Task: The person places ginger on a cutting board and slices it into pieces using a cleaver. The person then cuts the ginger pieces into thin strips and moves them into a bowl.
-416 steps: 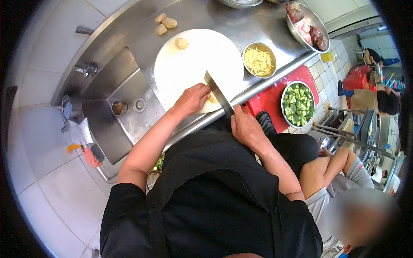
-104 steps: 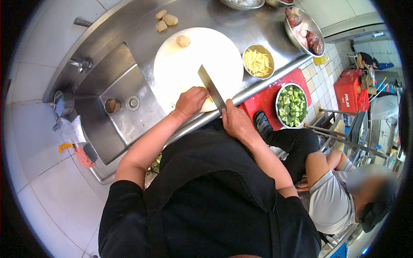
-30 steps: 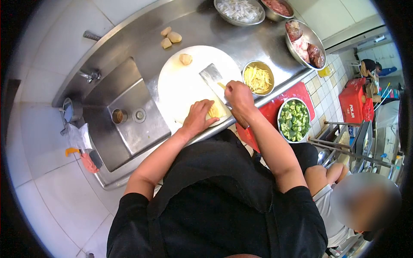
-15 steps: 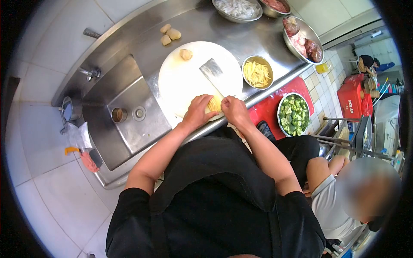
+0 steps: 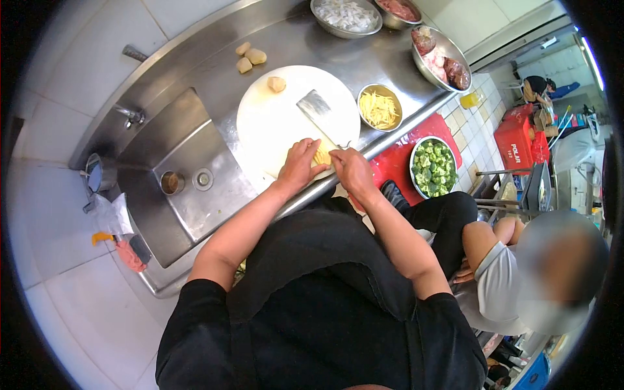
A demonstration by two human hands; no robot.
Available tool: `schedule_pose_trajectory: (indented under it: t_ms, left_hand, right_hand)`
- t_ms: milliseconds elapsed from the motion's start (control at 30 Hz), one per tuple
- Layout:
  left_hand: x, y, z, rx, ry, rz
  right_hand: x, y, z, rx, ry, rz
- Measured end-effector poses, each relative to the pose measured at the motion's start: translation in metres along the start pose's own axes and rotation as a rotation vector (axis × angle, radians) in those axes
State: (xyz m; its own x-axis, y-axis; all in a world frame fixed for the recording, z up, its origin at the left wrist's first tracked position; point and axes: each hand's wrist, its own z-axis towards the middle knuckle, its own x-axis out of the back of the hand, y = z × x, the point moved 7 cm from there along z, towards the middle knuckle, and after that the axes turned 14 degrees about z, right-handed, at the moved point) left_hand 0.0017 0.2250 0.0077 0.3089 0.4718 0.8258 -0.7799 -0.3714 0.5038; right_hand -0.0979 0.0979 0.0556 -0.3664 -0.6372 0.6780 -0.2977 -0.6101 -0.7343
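Observation:
Near the front edge of a round white cutting board (image 5: pixel 260 123), my left hand (image 5: pixel 300 165) curls around a small stack of pale yellow ginger slices (image 5: pixel 322 155). Close against the other side of the slices is my right hand (image 5: pixel 354 172), its fingers pinched together; what they hold is hidden. A cleaver (image 5: pixel 314 104) lies flat on the board, its handle pointing towards my right hand. One peeled ginger piece (image 5: pixel 276 84) sits at the board's far side. To the right, a metal bowl (image 5: pixel 379 107) holds yellow ginger strips.
Several peeled pieces (image 5: pixel 256 56) lie behind the board. A steel sink (image 5: pixel 153 214) is at left. Bowls of white strips (image 5: pixel 346 15) and meat (image 5: pixel 448 65) stand at the back right. Below, a bowl of cut green vegetables (image 5: pixel 433 166) stands beside a seated person (image 5: pixel 500 286).
The whole view has shifted slightly. Both hands stay at the ginger slices, and the cleaver remains lying on the board. The seated person's head and arm have moved a little.

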Motion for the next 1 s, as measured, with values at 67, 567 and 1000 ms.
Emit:
schedule_pose_trajectory:
  t_ms: [67,567,1000]
  left_hand:
    - [0.0,0.001,-0.002,-0.013,0.012,0.008]
    - [0.014,0.024,0.015,0.105,-0.036,0.218]
    - [0.003,0.03,0.007,0.306,-0.1,0.277]
  right_hand:
    - [0.002,-0.008,-0.008,-0.015,0.021,-0.007]
    - [0.051,0.036,-0.077,-0.158,0.291,0.147]
    - [0.077,0.035,-0.037,0.05,0.185,0.255]
